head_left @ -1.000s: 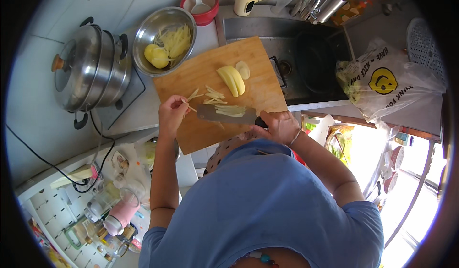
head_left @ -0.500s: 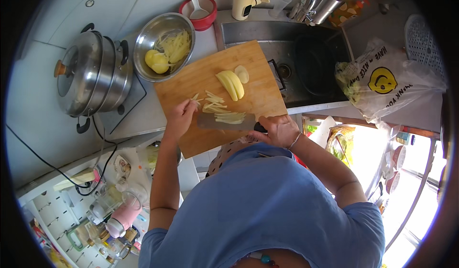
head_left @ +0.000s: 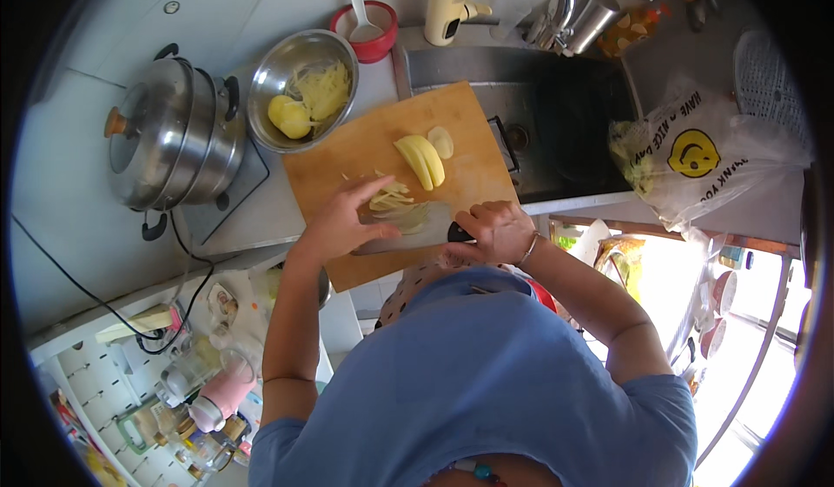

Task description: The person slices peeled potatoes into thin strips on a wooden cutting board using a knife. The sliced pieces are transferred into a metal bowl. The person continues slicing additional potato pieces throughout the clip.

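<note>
My right hand [head_left: 497,231] is closed round the black handle of a kitchen knife [head_left: 457,232]. The wide blade lies low over the wooden cutting board [head_left: 347,159], with pale potato strips [head_left: 393,200] on and beside it. Near the blade's left end is my left hand [head_left: 334,222], thumb and fingers spread around the strips and gripping nothing. Farther up the board leans a stack of thick potato slices [head_left: 420,161], and a single round slice [head_left: 441,143] lies against its right side.
A steel bowl [head_left: 261,96] with peeled potato and strips stands at the board's far left. Beyond it is a red bowl [head_left: 380,46] with a white spoon. A steamer pot [head_left: 165,139] stands left, the sink [head_left: 573,187] right, a plastic bag [head_left: 686,161] farther right.
My left hand has come right and its fingers have spread beside the strips. The knife and my right hand have shifted slightly left, and the blade now shows less plainly.
</note>
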The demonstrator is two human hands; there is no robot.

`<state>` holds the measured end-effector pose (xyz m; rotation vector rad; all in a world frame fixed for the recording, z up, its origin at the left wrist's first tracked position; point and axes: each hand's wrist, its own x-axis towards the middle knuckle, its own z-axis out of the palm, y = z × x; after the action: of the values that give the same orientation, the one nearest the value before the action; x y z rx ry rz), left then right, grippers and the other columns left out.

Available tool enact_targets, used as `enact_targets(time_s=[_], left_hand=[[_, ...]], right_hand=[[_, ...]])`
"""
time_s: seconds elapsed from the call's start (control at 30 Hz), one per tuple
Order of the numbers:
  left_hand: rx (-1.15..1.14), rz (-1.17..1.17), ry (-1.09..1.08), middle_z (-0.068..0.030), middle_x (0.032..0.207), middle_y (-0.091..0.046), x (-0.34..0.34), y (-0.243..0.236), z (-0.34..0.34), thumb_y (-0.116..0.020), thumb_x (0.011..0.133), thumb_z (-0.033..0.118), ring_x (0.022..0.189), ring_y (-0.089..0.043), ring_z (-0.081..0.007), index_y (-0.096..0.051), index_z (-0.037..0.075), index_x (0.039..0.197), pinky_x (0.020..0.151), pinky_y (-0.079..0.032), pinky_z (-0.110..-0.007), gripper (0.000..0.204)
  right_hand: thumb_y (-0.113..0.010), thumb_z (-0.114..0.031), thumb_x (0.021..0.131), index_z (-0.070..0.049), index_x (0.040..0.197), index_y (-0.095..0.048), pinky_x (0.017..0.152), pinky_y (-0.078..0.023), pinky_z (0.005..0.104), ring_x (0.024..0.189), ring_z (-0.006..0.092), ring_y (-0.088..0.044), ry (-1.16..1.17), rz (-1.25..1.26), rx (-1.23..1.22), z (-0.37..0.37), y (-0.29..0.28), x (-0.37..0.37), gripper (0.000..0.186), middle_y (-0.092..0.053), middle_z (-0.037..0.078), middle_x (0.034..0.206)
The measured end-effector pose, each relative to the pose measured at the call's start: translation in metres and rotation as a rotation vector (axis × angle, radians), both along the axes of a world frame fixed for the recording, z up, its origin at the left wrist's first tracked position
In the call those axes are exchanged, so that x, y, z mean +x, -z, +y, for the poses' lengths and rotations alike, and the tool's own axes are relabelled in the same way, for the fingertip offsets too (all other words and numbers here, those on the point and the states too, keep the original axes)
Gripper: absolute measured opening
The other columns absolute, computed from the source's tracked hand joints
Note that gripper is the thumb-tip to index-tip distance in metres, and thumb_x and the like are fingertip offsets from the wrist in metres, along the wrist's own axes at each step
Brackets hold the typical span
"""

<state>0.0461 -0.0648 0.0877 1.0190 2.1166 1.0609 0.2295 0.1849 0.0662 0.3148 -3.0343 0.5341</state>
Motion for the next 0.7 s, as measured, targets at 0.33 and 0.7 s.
enact_targets(time_s=[0.33,0.7], left_hand=[[0.03,-0.27,0.009,-0.0058,0.116,-0.078,-0.118,-0.015,0.019,-0.077,0.096,0.011,0.096,-0.07,-0.008,-0.07,0.0,0.135,0.085,-0.057,-0.025,0.041],[0.086,0.325,-0.309,-0.0197,0.13,-0.073,-0.176,0.051,0.001,-0.053,0.112,0.022,0.123,-0.07,-0.0277,-0.072,0.001,0.125,0.096,-0.054,-0.036,0.032]], right_hand=[[-0.07,-0.066,0.09,-0.007,0.08,-0.069,0.055,-0.054,0.0366,0.057,0.0277,-0.066,-0.038,0.374,0.131,0.01,-0.052,-0.095,0.059,-0.061,0.01,0.062],[-0.062,-0.062,0.101,0.001,0.084,-0.068,0.068,-0.053,0.0435,0.064,0.0355,-0.066,0.4,-0.45,-0.63,0.003,-0.003,-0.013,0.065,-0.064,0.02,0.068]])
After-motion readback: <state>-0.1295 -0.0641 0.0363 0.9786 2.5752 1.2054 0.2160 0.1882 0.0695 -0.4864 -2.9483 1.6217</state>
